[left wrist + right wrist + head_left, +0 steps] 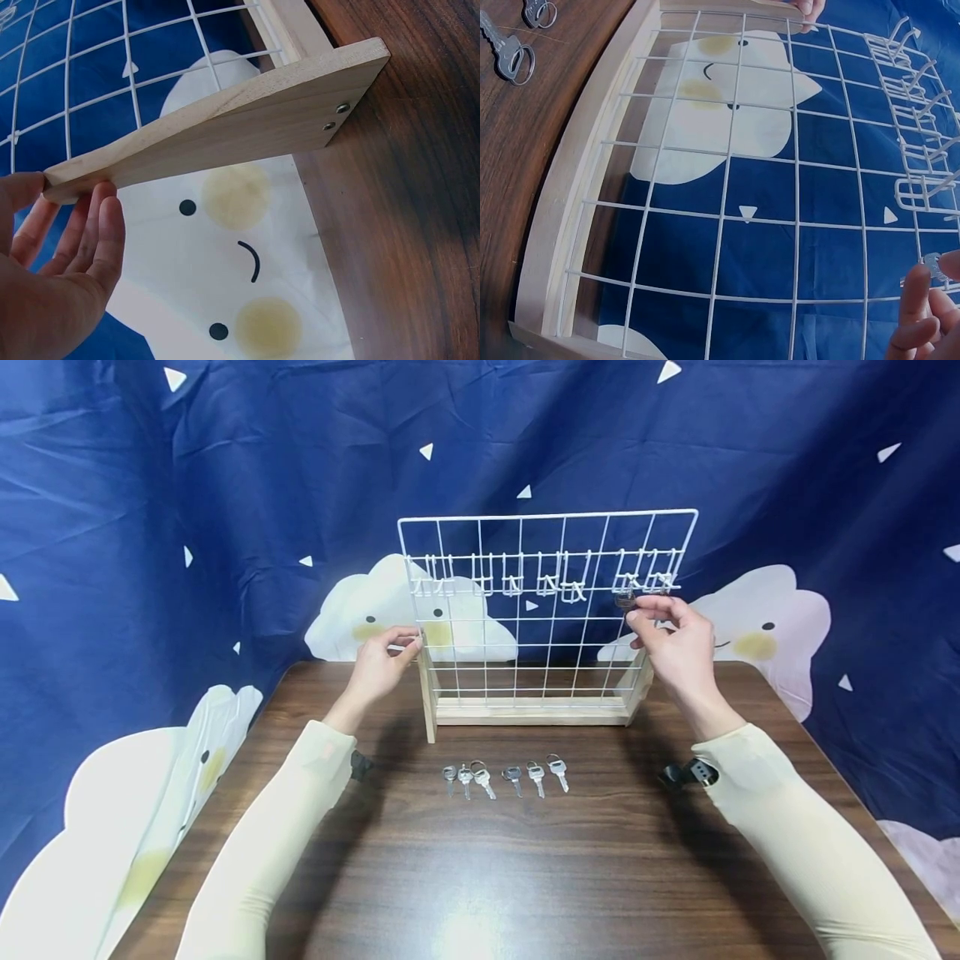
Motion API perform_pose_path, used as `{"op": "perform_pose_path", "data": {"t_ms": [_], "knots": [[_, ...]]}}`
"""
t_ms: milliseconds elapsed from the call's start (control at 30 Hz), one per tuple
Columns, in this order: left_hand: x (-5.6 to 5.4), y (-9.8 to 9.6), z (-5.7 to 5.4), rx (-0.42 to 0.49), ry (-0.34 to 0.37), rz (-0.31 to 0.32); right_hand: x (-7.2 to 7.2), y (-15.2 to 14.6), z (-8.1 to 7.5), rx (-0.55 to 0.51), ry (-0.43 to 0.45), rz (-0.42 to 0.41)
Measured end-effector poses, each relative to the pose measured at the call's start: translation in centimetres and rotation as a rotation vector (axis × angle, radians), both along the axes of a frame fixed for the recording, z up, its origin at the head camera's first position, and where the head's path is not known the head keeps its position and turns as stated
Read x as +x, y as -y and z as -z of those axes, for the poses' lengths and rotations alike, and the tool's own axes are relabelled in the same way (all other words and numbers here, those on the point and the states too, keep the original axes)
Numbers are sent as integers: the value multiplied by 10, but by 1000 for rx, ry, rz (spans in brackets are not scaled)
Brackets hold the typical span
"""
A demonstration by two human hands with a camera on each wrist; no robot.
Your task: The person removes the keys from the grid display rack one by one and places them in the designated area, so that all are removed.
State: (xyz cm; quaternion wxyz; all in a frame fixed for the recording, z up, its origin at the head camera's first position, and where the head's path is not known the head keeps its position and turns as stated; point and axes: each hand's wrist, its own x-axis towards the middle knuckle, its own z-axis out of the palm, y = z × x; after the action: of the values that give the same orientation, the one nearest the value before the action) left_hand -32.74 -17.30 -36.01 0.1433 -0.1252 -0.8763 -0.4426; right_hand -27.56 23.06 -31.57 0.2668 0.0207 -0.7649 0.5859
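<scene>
A white wire grid rack [517, 618] stands in a wooden base, with several white hooks [512, 583] along its upper part. My left hand [381, 662] pinches the top of the rack's left wooden side piece [202, 135], thumb on one face and fingers on the other. My right hand [678, 635] is raised at the rack's right side. Between its thumb and fingertips it holds a key [933, 267], mostly covered by the fingers, close under a right-hand hook [628, 582]. The rightmost hook [661, 581] is just above the knuckles.
Several keys with rings [535, 777] lie in a row on the brown wooden table [480, 860] in front of the rack. A dark blue curtain [300, 468] with white triangles and cloud faces hangs behind. Dark bands [688, 772] circle both wrists.
</scene>
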Motion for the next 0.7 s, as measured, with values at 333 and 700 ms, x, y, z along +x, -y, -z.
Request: {"op": "perform_pose_path", "data": {"t_ms": [333,700], "knots": [[0,1,0,-4,-3,1,-4,3,-1,47,19,29],[-1,2,0,8,4,11,-13,4,0,64,14,65]]}}
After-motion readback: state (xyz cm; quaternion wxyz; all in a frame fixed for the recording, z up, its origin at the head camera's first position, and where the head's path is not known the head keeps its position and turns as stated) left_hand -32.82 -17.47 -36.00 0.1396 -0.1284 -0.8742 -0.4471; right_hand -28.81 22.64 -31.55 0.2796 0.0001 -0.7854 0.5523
